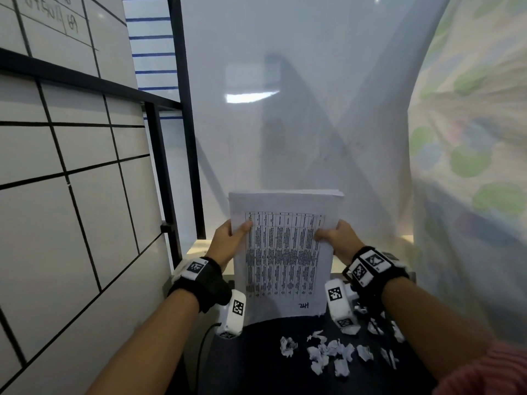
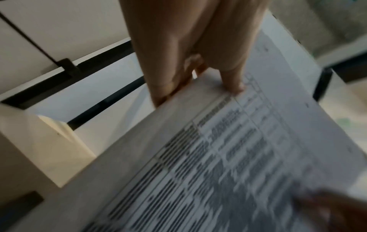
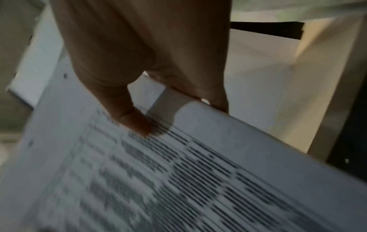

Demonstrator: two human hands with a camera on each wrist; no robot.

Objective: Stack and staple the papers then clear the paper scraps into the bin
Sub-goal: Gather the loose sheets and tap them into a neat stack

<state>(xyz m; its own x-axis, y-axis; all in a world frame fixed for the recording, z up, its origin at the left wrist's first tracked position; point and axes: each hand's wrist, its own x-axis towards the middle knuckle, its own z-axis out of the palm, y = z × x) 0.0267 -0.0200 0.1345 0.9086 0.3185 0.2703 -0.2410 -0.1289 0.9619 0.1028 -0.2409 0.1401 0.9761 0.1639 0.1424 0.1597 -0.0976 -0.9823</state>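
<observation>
White stack of papers (image 1: 282, 252) printed with a dense black table, held upright above dark bench (image 1: 256, 366), pinched at its side edges by left hand (image 1: 228, 240) and right hand (image 1: 339, 238); crumpled paper scraps (image 1: 328, 352) below.

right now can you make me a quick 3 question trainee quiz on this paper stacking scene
1. True or false: the stack of papers is held up on edge by both hands.
2. Where do the paper scraps lie? A) on the dark surface nearer the person than the stack B) on top of the stack C) in the left hand
3. Fill in: the right hand grips the stack with its thumb on the printed ____ side.

Key
1. True
2. A
3. front
</observation>
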